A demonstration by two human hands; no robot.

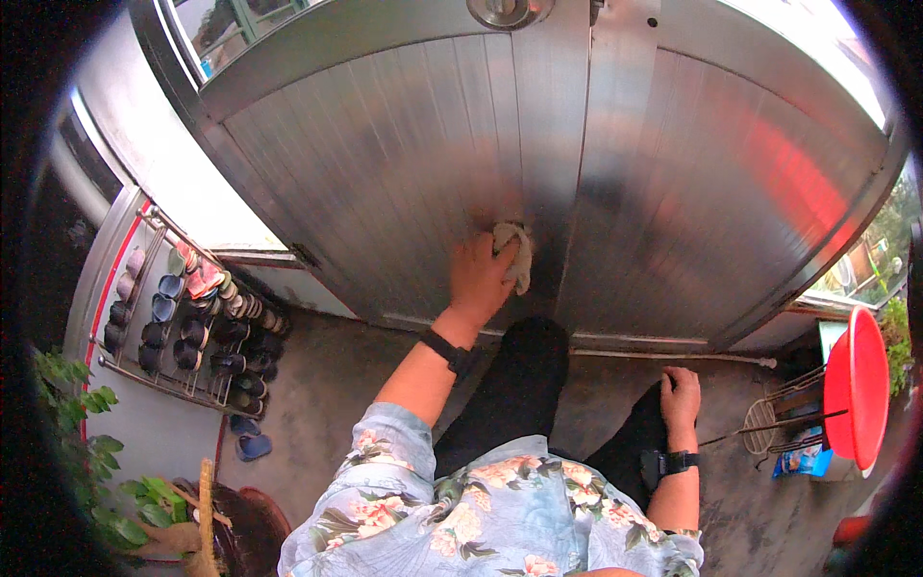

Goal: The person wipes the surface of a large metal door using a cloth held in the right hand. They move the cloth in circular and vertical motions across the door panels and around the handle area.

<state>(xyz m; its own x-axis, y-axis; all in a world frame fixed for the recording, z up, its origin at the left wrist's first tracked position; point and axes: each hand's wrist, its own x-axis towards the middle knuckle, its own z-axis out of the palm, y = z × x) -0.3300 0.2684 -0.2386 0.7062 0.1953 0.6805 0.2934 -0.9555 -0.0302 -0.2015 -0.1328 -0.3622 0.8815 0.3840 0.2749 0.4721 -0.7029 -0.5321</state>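
Observation:
A pale cloth [520, 258] is held under my left hand [484, 272], pressed against the lower part of a ribbed metal door [404, 159], left of the seam between its two leaves. My right hand [681, 397] rests by my right knee with its fingers curled; whether it holds anything is not visible. A round metal lock [509, 10] is at the top of the left leaf. Both wrists wear black bands.
On the left stands a metal shoe rack [180, 389] full of shoes, with blue slippers [252, 447] on the floor beside it. Leafy plants and a dark pot [249, 526] are at lower left. A red basin [858, 389] sits on a metal stand at right.

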